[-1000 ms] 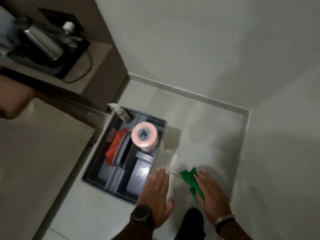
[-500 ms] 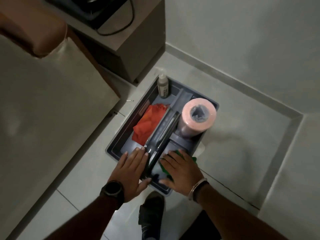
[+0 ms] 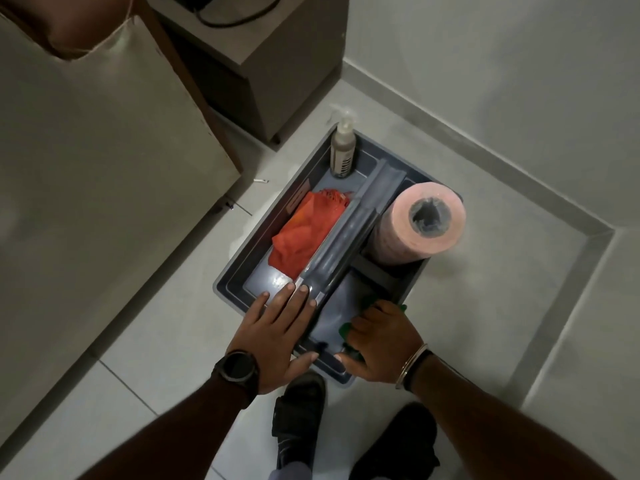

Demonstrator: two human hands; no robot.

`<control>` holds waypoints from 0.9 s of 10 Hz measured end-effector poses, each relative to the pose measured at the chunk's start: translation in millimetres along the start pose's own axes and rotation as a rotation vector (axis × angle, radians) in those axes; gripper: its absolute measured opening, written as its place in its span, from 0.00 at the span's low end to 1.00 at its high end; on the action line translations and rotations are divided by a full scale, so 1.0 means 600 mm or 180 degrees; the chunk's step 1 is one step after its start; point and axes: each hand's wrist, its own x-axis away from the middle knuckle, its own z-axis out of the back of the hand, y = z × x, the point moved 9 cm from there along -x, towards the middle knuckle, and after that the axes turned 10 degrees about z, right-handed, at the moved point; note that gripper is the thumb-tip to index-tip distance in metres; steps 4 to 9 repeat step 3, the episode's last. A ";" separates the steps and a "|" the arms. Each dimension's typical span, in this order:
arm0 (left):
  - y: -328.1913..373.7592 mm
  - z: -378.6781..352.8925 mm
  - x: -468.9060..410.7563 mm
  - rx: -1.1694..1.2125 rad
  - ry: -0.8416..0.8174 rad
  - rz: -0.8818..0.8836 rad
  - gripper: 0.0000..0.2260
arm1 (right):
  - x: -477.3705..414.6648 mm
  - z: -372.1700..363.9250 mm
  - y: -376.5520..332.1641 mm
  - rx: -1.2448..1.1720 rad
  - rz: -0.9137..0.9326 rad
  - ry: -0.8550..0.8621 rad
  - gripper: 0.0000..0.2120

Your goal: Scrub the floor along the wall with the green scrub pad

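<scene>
Two hands meet at the near end of a grey cleaning caddy (image 3: pixel 239 271) on the pale tiled floor (image 3: pixel 485 271). Your right hand (image 3: pixel 379 342), at about 5 o'clock of the caddy, is closed around the green scrub pad (image 3: pixel 344 329), which shows only as slivers of green between your fingers, low inside the near right compartment. Your left hand (image 3: pixel 277 336), at 7 o'clock, lies flat and unclenched on the rim, fingertips touching the end of the central handle (image 3: pixel 343 244). At 12 o'clock stands a spray bottle (image 3: pixel 343 150), an orange cloth (image 3: pixel 306 233) beside it at 10 o'clock, a pink roll (image 3: pixel 415 226) at 2 o'clock.

Judging by the pad's place in the caddy, the scrubbing along the skirting (image 3: pixel 467 147) looks finished or paused; no further stretch is being worked.

A second earlier you held the pad down on the floor tiles beside the caddy; half a second ago both hands had already reached the caddy.
</scene>
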 end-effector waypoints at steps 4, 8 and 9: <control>0.021 0.122 0.022 0.0071 -0.0031 0.0034 0.35 | 0.040 0.114 -0.022 -0.0278 -0.0152 0.0267 0.28; 0.021 0.122 0.022 0.0071 -0.0031 0.0034 0.35 | 0.040 0.114 -0.022 -0.0278 -0.0152 0.0267 0.28; 0.021 0.122 0.022 0.0071 -0.0031 0.0034 0.35 | 0.040 0.114 -0.022 -0.0278 -0.0152 0.0267 0.28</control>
